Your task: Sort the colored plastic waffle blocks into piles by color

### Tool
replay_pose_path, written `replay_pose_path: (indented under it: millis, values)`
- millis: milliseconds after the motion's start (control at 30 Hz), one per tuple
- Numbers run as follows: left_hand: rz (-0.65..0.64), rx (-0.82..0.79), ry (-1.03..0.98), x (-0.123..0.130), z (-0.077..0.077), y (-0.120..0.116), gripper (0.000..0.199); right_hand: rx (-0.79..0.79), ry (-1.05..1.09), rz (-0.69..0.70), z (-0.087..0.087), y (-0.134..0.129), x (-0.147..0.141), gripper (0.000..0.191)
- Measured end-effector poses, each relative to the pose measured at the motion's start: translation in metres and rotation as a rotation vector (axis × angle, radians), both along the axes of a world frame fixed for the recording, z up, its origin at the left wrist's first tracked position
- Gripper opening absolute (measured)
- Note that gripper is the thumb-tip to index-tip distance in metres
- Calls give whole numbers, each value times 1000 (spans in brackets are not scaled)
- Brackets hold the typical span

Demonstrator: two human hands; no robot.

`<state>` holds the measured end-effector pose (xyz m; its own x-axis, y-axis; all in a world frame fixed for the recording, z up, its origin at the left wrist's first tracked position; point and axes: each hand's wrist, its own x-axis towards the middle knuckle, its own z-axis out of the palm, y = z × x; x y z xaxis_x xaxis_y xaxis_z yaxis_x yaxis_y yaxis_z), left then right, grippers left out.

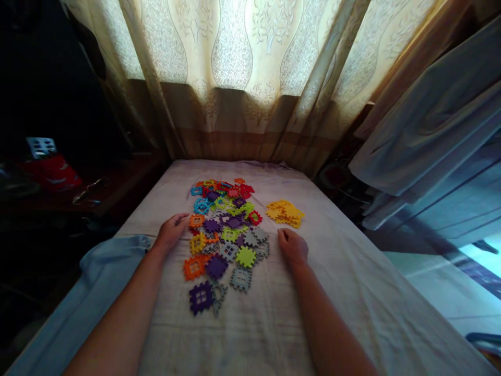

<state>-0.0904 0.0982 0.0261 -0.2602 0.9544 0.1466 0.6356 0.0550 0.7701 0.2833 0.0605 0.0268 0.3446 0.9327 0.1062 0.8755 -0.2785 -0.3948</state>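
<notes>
2 piles of toothed tiles are lying on the pale sheet (258,326): a multicoloured pile (227,233) between the hands, and a yellow pile (285,213) just beyond the right one. Left hand (172,232) is resting beside an orange windowed tile (196,220), thumb and fingers slightly parted, holding nothing visible. Right hand (293,246) is forming a loose fist; cannot tell whether it is enclosing anything.
</notes>
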Motion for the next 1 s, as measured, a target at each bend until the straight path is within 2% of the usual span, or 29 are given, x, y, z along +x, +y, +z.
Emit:
replay_pose_path:
  millis: [167, 333, 433, 533, 633, 733, 867, 1000]
  values:
    - [59, 60, -29, 3, -8, -35, 59, 16, -2, 64, -5, -12, -9, 31]
    - [-71, 36, -79, 11, -18, -57, 51, 29, 6, 89, -7, -15, -8, 30]
    - [-157, 47, 48, 15, -21, -65, 51, 35, 24, 92, -9, -14, -6, 30]
    - [-213, 98, 246, 20, -23, -70, 61, 56, 50, 97, -10, -14, -5, 30]
    - [-191, 109, 344, 26, -25, -71, 63, 66, 74, 95, -10, -13, -4, 30]
    - [-160, 92, 337, 29, -25, -72, 59, 57, 97, 102, -10, -14, -4, 30]
    - [-128, 90, 248, 26, -24, -72, 59, 59, 128, 101, -10, -14, -3, 30]
    - [-13, 122, 79, 26, -22, -75, 65, 133, 163, 104, -9, -16, -5, 31]
